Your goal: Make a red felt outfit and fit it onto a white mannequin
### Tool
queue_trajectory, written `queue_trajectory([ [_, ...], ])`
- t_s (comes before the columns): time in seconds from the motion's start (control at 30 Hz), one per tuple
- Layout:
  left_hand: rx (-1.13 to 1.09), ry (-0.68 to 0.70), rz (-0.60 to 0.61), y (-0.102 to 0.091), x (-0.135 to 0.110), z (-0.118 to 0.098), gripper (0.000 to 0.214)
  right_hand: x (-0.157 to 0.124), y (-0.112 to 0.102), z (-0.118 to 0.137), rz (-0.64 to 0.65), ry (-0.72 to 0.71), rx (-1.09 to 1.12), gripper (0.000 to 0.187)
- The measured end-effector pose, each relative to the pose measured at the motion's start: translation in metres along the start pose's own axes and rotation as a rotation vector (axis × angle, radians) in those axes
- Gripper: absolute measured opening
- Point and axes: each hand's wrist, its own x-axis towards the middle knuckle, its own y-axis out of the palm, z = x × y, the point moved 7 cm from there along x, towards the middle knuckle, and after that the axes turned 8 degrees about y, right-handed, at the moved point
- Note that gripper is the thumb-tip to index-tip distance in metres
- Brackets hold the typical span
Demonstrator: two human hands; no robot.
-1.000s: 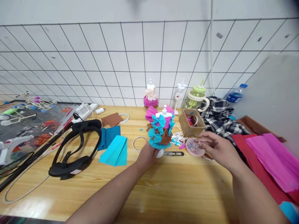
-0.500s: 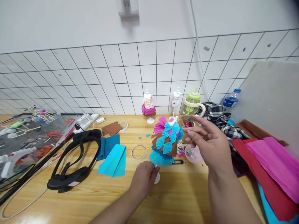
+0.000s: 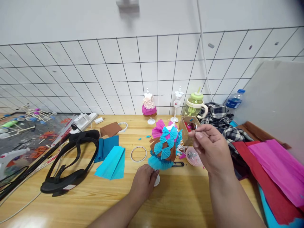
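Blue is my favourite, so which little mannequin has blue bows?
The front mannequin, held in the left hand, wears blue bows; the pink-skirted mannequin and white mannequin behind it wear none.

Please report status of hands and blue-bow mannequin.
Left hand: gripping stand of blue-bow mannequin. Right hand: raised, fingers pinched; contents unclear. Black tool: partly behind mannequin.

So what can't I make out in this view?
All in the head view:
What, if anything, the right hand pinches: too small.
Stem of the small white mannequin in a pink, brown and blue paper dress: covered by the left hand.
The other end of the slim, loop-ended black tool: behind the dress's blue hem.
Top of the white wall box: cut by the upper edge.
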Motion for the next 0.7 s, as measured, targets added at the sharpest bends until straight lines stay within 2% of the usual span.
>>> queue_trajectory([
  [0.27, 0.003, 0.029, 0.004, 0.002, 0.001, 0.0, 0.034, -0.004, 0.006, -0.001, 0.05, -0.003, -0.018, 0.022],
  [0.4, 0.012, 0.034, 0.017, 0.002, 0.0, -0.001, 0.033, -0.004, 0.008, -0.002, 0.078, -0.022, -0.071, 0.016],
  [0.5, 0.02, 0.045, 0.018, 0.002, 0.0, -0.002, 0.031, -0.007, 0.008, 0.008, 0.036, -0.179, -0.214, 0.011],
  [0.6, 0.031, 0.063, 0.021, 0.002, -0.001, -0.004, 0.029, -0.015, 0.013, 0.02, -0.079, -0.364, -0.503, 0.006],
  [0.7, 0.043, 0.073, 0.029, 0.003, -0.001, -0.006, 0.027, -0.021, 0.022, 0.026, -0.15, -0.459, -0.745, 0.005],
])
